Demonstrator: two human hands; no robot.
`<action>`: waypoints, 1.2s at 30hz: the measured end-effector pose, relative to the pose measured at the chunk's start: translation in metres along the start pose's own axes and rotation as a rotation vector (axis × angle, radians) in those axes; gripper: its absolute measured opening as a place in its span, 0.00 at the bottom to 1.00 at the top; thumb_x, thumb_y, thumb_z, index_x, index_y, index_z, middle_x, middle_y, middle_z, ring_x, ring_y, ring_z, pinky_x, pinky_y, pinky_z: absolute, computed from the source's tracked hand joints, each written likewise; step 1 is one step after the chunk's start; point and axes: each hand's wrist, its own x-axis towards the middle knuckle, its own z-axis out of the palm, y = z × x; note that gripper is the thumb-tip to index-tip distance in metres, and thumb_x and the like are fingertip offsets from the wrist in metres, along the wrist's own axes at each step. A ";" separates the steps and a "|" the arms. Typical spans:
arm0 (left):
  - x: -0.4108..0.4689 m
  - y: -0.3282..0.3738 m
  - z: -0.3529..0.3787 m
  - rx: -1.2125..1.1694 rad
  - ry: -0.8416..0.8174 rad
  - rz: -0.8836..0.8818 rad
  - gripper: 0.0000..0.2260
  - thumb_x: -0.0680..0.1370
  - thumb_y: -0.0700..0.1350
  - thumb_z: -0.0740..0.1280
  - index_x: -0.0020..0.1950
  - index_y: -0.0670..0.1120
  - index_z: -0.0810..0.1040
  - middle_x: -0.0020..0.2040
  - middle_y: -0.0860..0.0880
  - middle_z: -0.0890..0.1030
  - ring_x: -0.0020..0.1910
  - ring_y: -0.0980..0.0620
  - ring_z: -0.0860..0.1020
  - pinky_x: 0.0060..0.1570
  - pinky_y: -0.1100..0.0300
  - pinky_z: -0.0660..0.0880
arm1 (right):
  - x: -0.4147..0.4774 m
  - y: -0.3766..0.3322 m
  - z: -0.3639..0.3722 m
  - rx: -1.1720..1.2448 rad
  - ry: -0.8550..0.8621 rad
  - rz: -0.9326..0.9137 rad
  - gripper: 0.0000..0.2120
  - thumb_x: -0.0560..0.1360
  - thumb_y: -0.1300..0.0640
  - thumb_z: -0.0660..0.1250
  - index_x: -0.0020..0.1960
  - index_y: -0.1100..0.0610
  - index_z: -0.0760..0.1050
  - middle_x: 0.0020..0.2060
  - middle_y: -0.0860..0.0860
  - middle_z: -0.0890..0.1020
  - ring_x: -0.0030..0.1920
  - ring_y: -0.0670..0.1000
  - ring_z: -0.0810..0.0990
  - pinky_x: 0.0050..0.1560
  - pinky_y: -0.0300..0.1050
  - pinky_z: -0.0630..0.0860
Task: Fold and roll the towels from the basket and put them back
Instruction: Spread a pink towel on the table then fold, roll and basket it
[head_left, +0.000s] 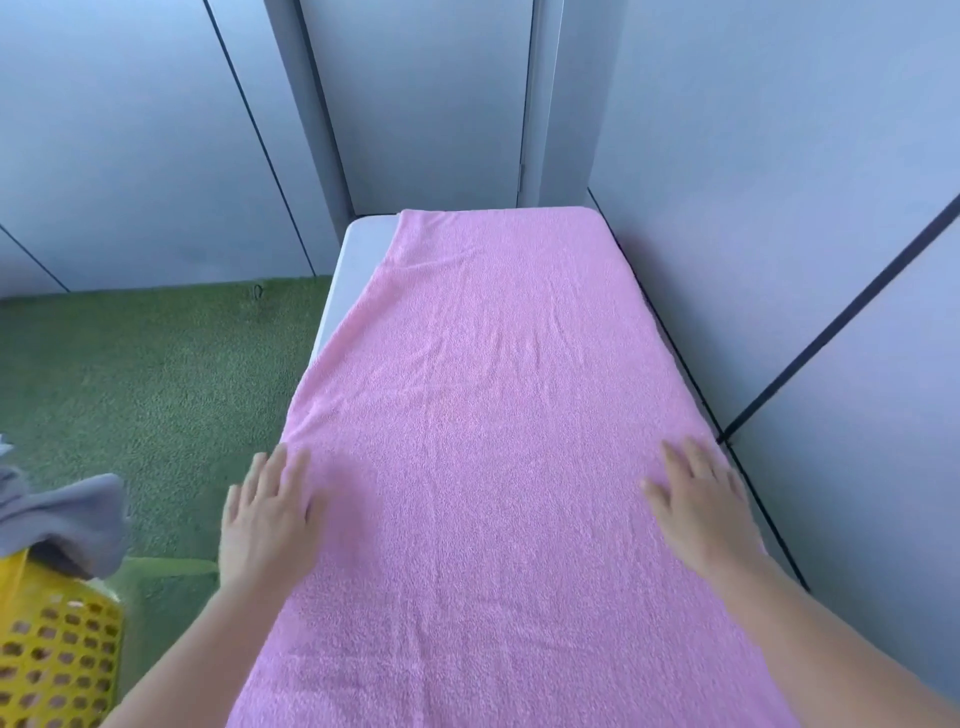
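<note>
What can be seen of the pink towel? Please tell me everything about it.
The pink towel looks like soft terry cloth with light wrinkles. It lies unfolded and spread flat lengthwise, covering nearly all of the white table; only a strip of table shows at the far left. Its near end runs out of view. The left hand and right hand rest flat near its long edges.

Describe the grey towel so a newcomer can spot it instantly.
Start at the pink towel spread over the white table, then look left to the yellow perforated basket at lower left. The grey towel hangs crumpled over its rim, the only grey cloth.
</note>
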 end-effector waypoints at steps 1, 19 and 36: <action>-0.013 0.029 0.006 -0.018 -0.016 0.126 0.26 0.83 0.59 0.45 0.81 0.56 0.53 0.82 0.54 0.51 0.81 0.51 0.45 0.79 0.48 0.46 | -0.010 -0.028 0.005 0.033 -0.006 -0.087 0.32 0.80 0.36 0.45 0.78 0.51 0.56 0.79 0.53 0.55 0.78 0.56 0.52 0.75 0.59 0.57; -0.248 0.100 0.032 -0.107 -0.163 0.596 0.29 0.74 0.54 0.64 0.76 0.55 0.69 0.79 0.56 0.62 0.78 0.51 0.61 0.71 0.46 0.59 | -0.241 -0.088 0.035 0.116 -0.134 -0.624 0.31 0.72 0.44 0.61 0.74 0.53 0.67 0.77 0.49 0.59 0.76 0.54 0.62 0.72 0.53 0.56; -0.399 -0.118 -0.006 -0.685 -0.368 -0.807 0.31 0.75 0.68 0.65 0.71 0.51 0.72 0.67 0.42 0.76 0.60 0.40 0.77 0.60 0.40 0.75 | -0.372 0.147 0.003 1.242 -0.560 0.864 0.43 0.50 0.31 0.77 0.60 0.50 0.79 0.54 0.49 0.84 0.56 0.52 0.81 0.59 0.52 0.73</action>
